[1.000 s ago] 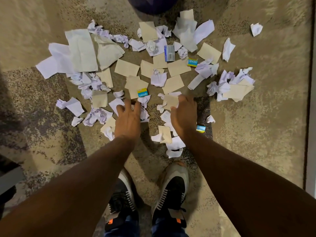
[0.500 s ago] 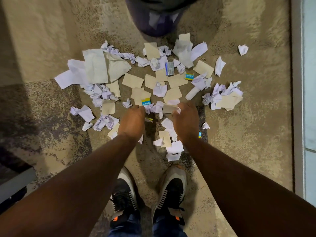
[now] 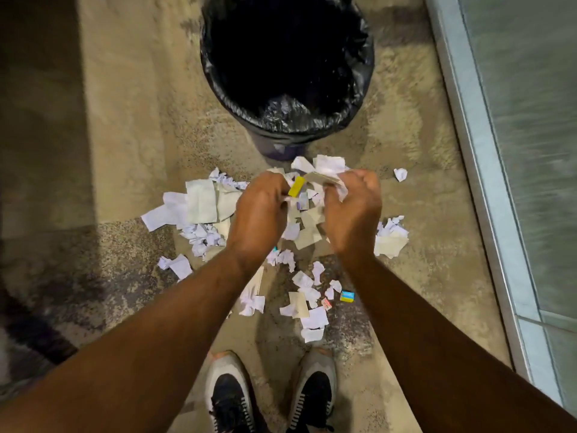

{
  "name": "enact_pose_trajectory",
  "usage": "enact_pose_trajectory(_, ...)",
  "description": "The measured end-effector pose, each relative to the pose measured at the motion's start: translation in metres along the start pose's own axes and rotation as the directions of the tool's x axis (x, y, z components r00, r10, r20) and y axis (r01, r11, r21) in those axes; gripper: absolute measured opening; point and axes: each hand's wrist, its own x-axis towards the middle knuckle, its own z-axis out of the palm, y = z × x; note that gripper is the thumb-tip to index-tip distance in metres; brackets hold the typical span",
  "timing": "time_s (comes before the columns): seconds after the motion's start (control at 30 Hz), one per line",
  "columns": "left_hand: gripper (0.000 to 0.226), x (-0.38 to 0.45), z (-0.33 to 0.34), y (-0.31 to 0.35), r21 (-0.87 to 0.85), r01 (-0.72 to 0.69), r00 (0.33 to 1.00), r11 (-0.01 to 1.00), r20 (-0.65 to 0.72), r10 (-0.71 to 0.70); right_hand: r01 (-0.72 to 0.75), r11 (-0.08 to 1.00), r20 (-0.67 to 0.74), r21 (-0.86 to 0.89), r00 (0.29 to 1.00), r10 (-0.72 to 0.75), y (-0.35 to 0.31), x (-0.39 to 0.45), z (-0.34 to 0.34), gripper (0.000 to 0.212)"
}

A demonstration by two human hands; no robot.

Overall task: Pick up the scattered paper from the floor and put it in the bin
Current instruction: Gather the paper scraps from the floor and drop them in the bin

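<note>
Black-and-grey sneakers stand at the bottom edge on tan carpet, toes pointing toward the mess. Just ahead of them lie small white scraps, a tan slip among them, and a little blue-and-yellow carton off to the right. Both bare forearms reach forward over this patch. The left hand is curled closed, its fingers pinching a small yellow piece together with bits of white paper at its tips. The right hand is likewise curled tight, gripping a bunch of crumpled white and tan paper that sticks out above its knuckles. The two hands are close together, raised above the floor, with loose scraps showing in the gap between them. Under and around them the scattered paper still covers the carpet: flat tan sheets and white crumpled balls to the left, a smaller heap to the right, and one lone crumpled ball further right. Beyond the hands stands the bin, lined with a black plastic bag, its mouth open and dark inside. A pale metal-framed glass panel runs along the right side.
</note>
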Motion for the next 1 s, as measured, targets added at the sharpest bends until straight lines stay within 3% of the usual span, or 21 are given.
enact_pose_trajectory(0.17, 0.016, 0.059, -0.044, 0.025, -0.014, 0.011, 0.987, 1.000, -0.158, -0.013, -0.024, 0.993, 0.018, 0.117, 1.000, 0.022, -0.052, 0.054, -0.014, 0.009)
enact_pose_trajectory(0.33, 0.018, 0.123, -0.074, 0.033, 0.019, 0.042, 0.970, 0.999, -0.242, -0.037, -0.085, 0.993, 0.001, 0.081, 0.996, 0.085, -0.085, 0.110, -0.009, 0.026)
enact_pose_trajectory(0.53, 0.016, 0.166, -0.092, 0.039, -0.011, 0.049, 0.952, 0.999, -0.303, -0.050, -0.212, 0.972, 0.032, 0.105, 0.977, 0.210, -0.102, 0.155, 0.007, 0.017)
enact_pose_trajectory(0.63, 0.044, 0.175, -0.094, 0.043, -0.119, 0.045, 0.950, 0.992, -0.301, -0.079, -0.308, 0.928, 0.078, 0.212, 0.952, 0.298, -0.108, 0.165, 0.012, 0.026)
enact_pose_trajectory(0.77, 0.080, 0.175, -0.092, 0.048, -0.216, 0.027, 0.962, 0.976, -0.258, -0.084, -0.340, 0.885, 0.173, 0.320, 0.939, 0.298, -0.109, 0.165, 0.010, 0.066)
enact_pose_trajectory(0.9, 0.079, 0.172, -0.086, 0.043, -0.186, 0.027, 0.969, 0.982, -0.238, -0.072, -0.316, 0.876, 0.194, 0.364, 0.946, 0.260, -0.103, 0.161, 0.008, 0.063)
enact_pose_trajectory(1.0, 0.073, 0.164, -0.077, 0.036, -0.147, 0.025, 0.975, 0.989, -0.215, -0.056, -0.267, 0.918, 0.170, 0.294, 0.959, 0.225, -0.090, 0.152, 0.008, 0.052)
